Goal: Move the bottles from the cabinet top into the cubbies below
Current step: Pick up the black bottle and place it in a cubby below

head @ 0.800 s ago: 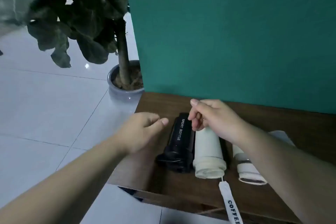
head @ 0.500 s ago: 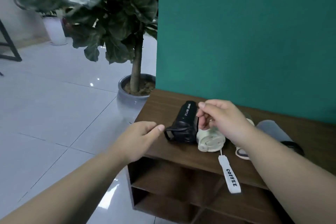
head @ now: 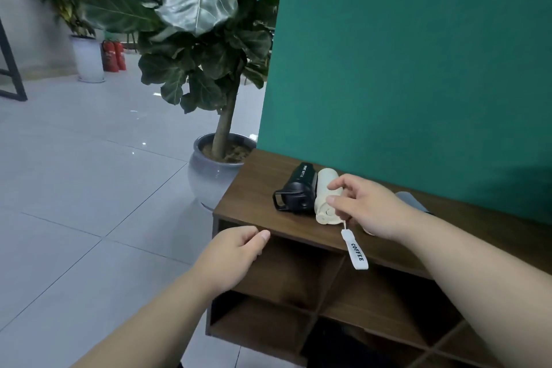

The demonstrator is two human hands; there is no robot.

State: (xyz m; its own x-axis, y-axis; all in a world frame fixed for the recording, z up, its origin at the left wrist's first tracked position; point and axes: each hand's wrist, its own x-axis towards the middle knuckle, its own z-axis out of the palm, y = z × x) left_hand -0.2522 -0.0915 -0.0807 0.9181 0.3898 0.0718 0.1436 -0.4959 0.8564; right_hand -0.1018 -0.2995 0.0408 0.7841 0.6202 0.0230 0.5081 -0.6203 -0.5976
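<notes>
We hold both bare forearms out in front of us, reaching up from the bottom edge of the view. Our left hand (head: 231, 260) sits lower and nearer, back of the hand upward, fingers curled loosely inward with the thumb stretched along their tips (nothing is held between them). Our right hand (head: 366, 207) reaches farther forward and higher, wrist straight, back of the hand facing us. Its forefinger and thumb point leftward, slightly apart, the other fingers folded under the palm; whether they pinch anything cannot be told. The two hands stay well apart, the forearms angling slightly toward each other.
</notes>
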